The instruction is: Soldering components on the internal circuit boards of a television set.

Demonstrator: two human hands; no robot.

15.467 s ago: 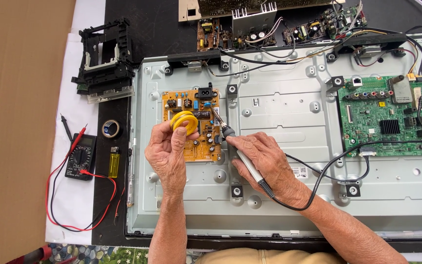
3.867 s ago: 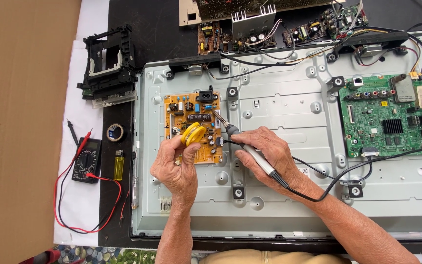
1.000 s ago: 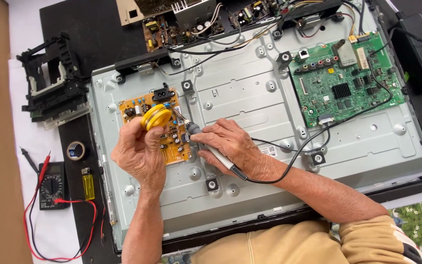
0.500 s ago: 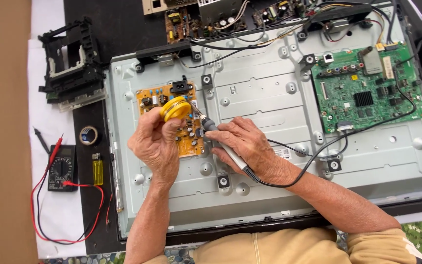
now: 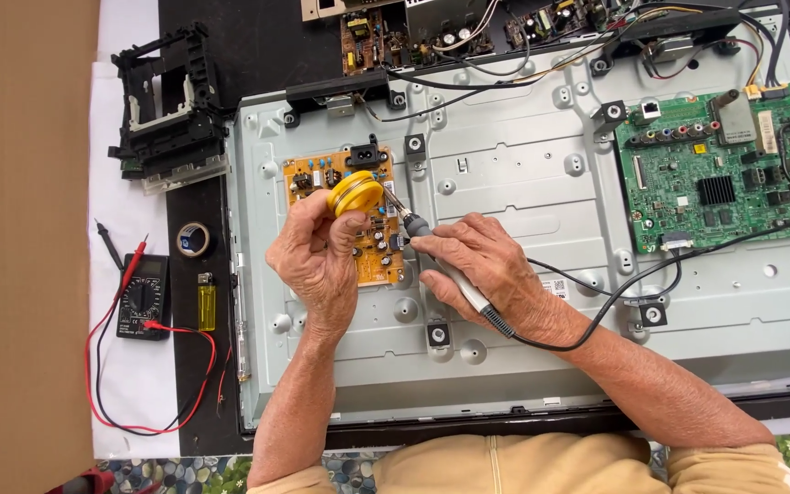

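Observation:
My left hand [image 5: 314, 256] grips a small yellow round tin [image 5: 355, 194] over an orange circuit board [image 5: 378, 261] that is mounted on the grey metal back panel [image 5: 523, 174] of a flat screen. Held like a pen in my right hand [image 5: 477, 270] is a soldering iron [image 5: 416, 226]; its tip points up and left, right beside the yellow tin. The iron's black cord [image 5: 651, 274] trails off to the right across the panel. My left hand hides part of the orange board.
A green circuit board [image 5: 720, 174] sits at the panel's upper right. More boards and wires [image 5: 468, 27] lie along the top. Left of the panel are a black multimeter with red leads [image 5: 143, 295], a yellow lighter [image 5: 206, 305], a tape roll [image 5: 194, 240] and a black plastic frame [image 5: 168, 105].
The view has shifted and levelled, so the panel sits more to the right. Both hands stay over the orange board, holding the yellow tin and the iron close together.

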